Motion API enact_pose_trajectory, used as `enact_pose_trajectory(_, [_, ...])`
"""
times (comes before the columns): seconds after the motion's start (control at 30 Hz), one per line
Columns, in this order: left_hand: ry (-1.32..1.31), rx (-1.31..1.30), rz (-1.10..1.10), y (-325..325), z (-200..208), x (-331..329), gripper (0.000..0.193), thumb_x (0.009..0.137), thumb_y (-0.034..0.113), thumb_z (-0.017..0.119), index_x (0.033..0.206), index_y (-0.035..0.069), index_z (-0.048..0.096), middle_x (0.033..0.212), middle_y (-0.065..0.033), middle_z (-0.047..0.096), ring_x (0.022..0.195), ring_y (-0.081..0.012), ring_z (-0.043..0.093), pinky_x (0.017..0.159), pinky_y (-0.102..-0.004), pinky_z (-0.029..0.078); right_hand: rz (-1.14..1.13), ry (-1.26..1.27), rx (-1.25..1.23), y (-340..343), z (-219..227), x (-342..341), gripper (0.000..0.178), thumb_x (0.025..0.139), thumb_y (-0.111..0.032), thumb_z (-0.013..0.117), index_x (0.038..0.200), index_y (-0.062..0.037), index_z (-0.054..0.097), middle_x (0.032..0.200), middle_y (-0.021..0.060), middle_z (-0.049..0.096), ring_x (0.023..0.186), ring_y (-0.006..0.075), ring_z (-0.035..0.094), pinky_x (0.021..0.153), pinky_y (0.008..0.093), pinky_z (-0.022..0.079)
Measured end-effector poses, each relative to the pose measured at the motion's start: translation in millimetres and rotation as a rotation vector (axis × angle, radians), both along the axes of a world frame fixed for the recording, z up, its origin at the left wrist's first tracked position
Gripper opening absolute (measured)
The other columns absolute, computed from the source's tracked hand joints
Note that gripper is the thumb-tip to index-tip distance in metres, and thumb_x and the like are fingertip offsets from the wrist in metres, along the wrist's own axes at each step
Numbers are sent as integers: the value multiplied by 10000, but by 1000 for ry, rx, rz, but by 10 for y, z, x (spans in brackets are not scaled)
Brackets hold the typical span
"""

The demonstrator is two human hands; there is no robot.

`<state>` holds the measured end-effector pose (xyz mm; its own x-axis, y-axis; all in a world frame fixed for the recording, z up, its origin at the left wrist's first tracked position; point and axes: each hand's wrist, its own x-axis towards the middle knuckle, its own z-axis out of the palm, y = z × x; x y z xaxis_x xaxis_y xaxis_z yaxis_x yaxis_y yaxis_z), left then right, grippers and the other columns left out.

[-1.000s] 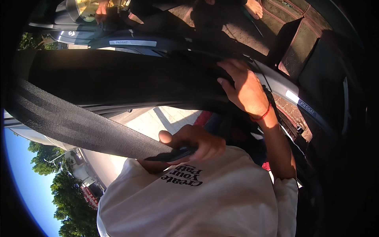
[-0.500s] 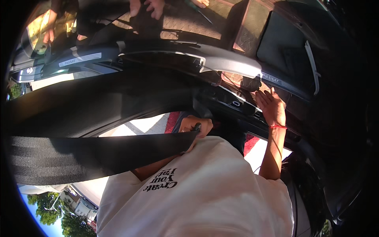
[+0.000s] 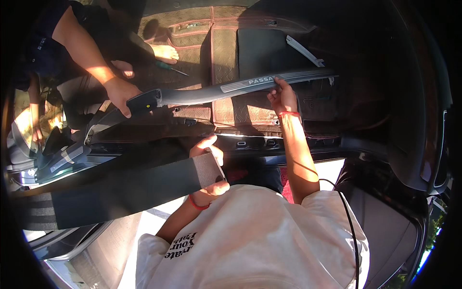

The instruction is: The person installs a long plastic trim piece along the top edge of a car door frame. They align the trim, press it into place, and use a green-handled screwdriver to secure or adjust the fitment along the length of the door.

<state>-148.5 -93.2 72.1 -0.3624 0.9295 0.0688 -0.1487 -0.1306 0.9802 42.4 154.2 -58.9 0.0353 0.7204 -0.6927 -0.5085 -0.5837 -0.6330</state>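
Observation:
My left hand [image 3: 209,171], a red band at its wrist, grips the end of a wide black seat belt strap [image 3: 120,192] in front of my chest. Fingers lie on one edge of the strap and the thumb on the other. My right hand [image 3: 284,98], also with a red band, holds the near edge of a long grey-black door sill trim [image 3: 202,96] with a ribbed plate on top. The trim hangs above the car floor, apart from the body sill [image 3: 250,143]. Another person's hand [image 3: 120,96] holds the trim further left.
A brown quilted floor mat [image 3: 192,67] lies beyond the trim, with a screwdriver [image 3: 171,69] on it and the other person's bare foot [image 3: 165,54]. A pale curved strip [image 3: 304,49] lies by a dark panel [image 3: 260,53]. A second sill plate [image 3: 67,159] shows at left.
The sill trim has been raised and now lies straighter across the view. My right hand has shifted onto its edge. The other person's hand has come onto the trim at left. My view has turned.

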Motion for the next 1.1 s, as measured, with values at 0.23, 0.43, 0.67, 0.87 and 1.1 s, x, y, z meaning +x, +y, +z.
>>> enact_pose_trajectory(0.23, [486,249,-132,1028,-48,282,529,955,469,740,1112,13,522,893,-80,560,714,-158,528,626,-323,440,179,129,78,261,16,-19,135,967,-235,713,996,-128,637,790,4,624,701,147,613,713,334,538])
enact_pose_trajectory(0.43, [598,-64,-325,1818,-1105,872,403,931,333,775,1066,2,591,950,-169,711,886,-319,707,743,-464,549,658,-75,166,326,384,328,409,980,-327,729,1215,-9,627,1055,141,707,920,244,709,809,352,583])
enact_pose_trajectory(0.67, [977,-245,-656,1929,-1128,917,751,869,462,809,1396,-6,548,1183,-232,702,1097,-349,700,946,-446,540,837,-960,1611,-564,2059,-407,796,794,-308,832,1458,12,529,1246,241,666,1130,376,676,1089,448,461])
enact_pose_trajectory(0.87, [1239,-260,-791,2047,-1007,1032,786,850,496,820,1407,4,565,1231,-238,691,1165,-351,678,981,-436,531,872,-746,1559,-932,1854,-1084,267,737,-188,798,872,-53,613,808,114,683,814,330,691,698,436,539])
enact_pose_trajectory(1.1, [954,-410,-771,2150,-855,875,879,792,555,859,1418,7,577,1351,-269,642,1273,-351,631,1022,-422,516,275,-1300,1360,944,2135,272,167,909,-213,682,826,-76,637,704,172,651,687,412,651,577,488,494])
